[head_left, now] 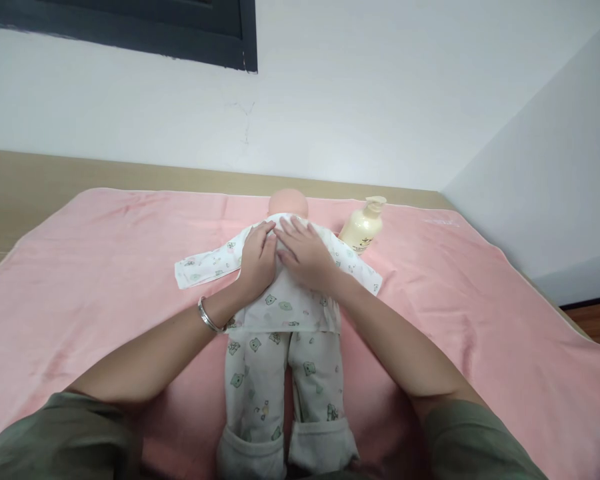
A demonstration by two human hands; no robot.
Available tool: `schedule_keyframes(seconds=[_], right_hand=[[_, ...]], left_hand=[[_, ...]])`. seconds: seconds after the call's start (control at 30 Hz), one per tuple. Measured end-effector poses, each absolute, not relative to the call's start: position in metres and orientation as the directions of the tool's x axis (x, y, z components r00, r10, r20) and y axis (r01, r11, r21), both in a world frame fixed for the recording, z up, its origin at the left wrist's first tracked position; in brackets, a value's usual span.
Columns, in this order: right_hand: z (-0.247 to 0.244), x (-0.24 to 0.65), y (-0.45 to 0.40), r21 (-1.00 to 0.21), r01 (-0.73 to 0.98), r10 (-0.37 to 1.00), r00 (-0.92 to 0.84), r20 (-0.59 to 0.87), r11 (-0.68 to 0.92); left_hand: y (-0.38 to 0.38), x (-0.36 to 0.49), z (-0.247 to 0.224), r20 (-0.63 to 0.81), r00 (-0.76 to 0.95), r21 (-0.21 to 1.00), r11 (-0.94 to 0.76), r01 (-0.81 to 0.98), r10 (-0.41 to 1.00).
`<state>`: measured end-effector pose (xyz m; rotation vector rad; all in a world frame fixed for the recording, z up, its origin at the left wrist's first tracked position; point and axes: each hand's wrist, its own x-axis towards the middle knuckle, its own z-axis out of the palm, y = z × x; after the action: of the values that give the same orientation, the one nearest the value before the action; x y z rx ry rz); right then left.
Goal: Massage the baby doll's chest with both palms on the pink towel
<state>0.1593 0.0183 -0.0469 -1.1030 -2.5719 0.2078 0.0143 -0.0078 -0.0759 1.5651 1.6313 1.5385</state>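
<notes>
A baby doll (289,201) lies stretched out on a pink blanket, its bald head away from me and no face showing. It wears a white patterned top (285,308) and matching trousers (313,380) with turned-up cuffs. My left hand (258,257) rests on the left side of the doll's upper back, fingers extended. Across from it, my right hand (307,253) lies on the upper back with its fingers spread. The two hands almost meet near the middle. Both sleeves of the top reach out sideways.
A cream pump bottle (363,228) leans at a tilt beside the doll's right-hand sleeve. The pink blanket (460,320) covers most of a wooden surface (40,175). A white wall (355,93) rises behind it, with a dark frame (130,33) at upper left.
</notes>
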Motion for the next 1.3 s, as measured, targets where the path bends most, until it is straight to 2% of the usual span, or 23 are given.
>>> schedule_keyframes(seconds=[0.1, 0.23, 0.33, 0.43, 0.53, 0.63, 0.7, 0.8, 0.9, 0.97, 1.03, 1.1, 1.2, 1.3], right_hand=[[-0.044, 0.167, 0.041, -0.318, 0.755, 0.819, -0.529, 0.222, 0.573], [-0.049, 0.159, 0.014, -0.249, 0.855, 0.880, -0.391, 0.268, 0.456], [-0.053, 0.146, -0.024, -0.139, 0.847, 0.825, -0.441, 0.354, 0.513], [-0.052, 0.142, -0.033, -0.105, 0.763, 0.746, -0.577, 0.332, 0.638], [-0.048, 0.152, -0.001, -0.216, 0.708, 0.739, -0.626, 0.251, 0.673], [-0.047, 0.164, 0.037, -0.348, 0.762, 0.837, -0.504, 0.212, 0.546], [-0.048, 0.167, 0.046, -0.371, 0.800, 0.881, -0.426, 0.205, 0.473], [-0.052, 0.160, 0.025, -0.296, 0.845, 0.890, -0.383, 0.247, 0.445], [-0.056, 0.149, -0.012, -0.178, 0.834, 0.829, -0.448, 0.334, 0.523], [-0.056, 0.145, -0.027, -0.142, 0.795, 0.779, -0.515, 0.356, 0.590], [-0.056, 0.145, -0.024, -0.175, 0.758, 0.760, -0.551, 0.346, 0.629], [-0.055, 0.150, -0.005, -0.262, 0.730, 0.770, -0.549, 0.325, 0.631], [-0.053, 0.161, 0.031, -0.410, 0.732, 0.839, -0.464, 0.284, 0.544], [-0.052, 0.166, 0.047, -0.468, 0.751, 0.885, -0.392, 0.252, 0.466]], left_hand=[[-0.007, 0.014, -0.076, 0.389, -0.279, 0.858, -0.235, 0.456, 0.878], [-0.007, 0.014, -0.077, 0.387, -0.279, 0.857, -0.231, 0.462, 0.879], [-0.007, 0.013, -0.079, 0.384, -0.281, 0.862, -0.233, 0.450, 0.879], [-0.007, 0.012, -0.081, 0.388, -0.272, 0.865, -0.247, 0.437, 0.880], [-0.005, 0.013, -0.081, 0.410, -0.277, 0.853, -0.259, 0.453, 0.869], [-0.004, 0.014, -0.080, 0.430, -0.264, 0.833, -0.267, 0.486, 0.863], [-0.004, 0.014, -0.080, 0.437, -0.259, 0.827, -0.271, 0.492, 0.862], [-0.004, 0.014, -0.081, 0.432, -0.270, 0.837, -0.272, 0.474, 0.860], [-0.003, 0.012, -0.082, 0.430, -0.260, 0.837, -0.273, 0.475, 0.865], [-0.002, 0.011, -0.082, 0.446, -0.236, 0.816, -0.284, 0.504, 0.863], [-0.002, 0.012, -0.080, 0.464, -0.193, 0.774, -0.290, 0.563, 0.864], [-0.003, 0.015, -0.079, 0.470, -0.157, 0.718, -0.272, 0.641, 0.869], [-0.008, 0.021, -0.079, 0.477, -0.128, 0.643, -0.246, 0.725, 0.869], [-0.008, 0.023, -0.081, 0.484, -0.130, 0.629, -0.241, 0.739, 0.866]])
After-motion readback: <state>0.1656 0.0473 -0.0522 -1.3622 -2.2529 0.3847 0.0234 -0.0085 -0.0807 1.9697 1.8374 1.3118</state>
